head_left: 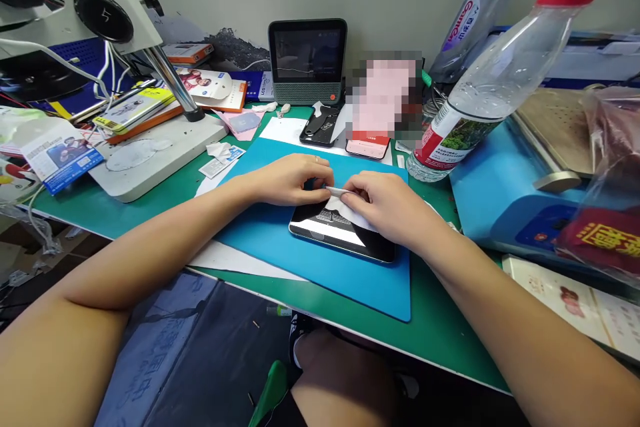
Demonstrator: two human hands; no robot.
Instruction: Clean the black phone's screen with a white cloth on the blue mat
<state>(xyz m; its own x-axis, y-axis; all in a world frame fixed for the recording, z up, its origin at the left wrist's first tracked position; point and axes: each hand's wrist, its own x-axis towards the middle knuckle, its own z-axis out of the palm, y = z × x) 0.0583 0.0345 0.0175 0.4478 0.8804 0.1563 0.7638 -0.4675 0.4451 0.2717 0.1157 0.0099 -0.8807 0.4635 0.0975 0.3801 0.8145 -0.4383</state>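
A black glossy tablet [315, 235] lies on a blue mat [270, 240], its surface reflecting light. Just above its screen, a white tissue [340, 205] is pinched between the fingers of both hands. My left hand [297, 180], with a ring on one finger, grips the tissue's left end with closed fingers. My right hand [383, 203] is closed on the other end, and part of the tissue drapes under it over the glass. The right hand hides the tablet's upper right part.
Behind the mat stand a smart display [307, 53] and a dark phone [320, 125]. A red-capped water bottle [470, 113] leans at right, beside a blue machine [495, 193]. A microscope base [150, 160] and phone-part boxes [135, 107] occupy the left. The green table's front edge [280, 293] is near.
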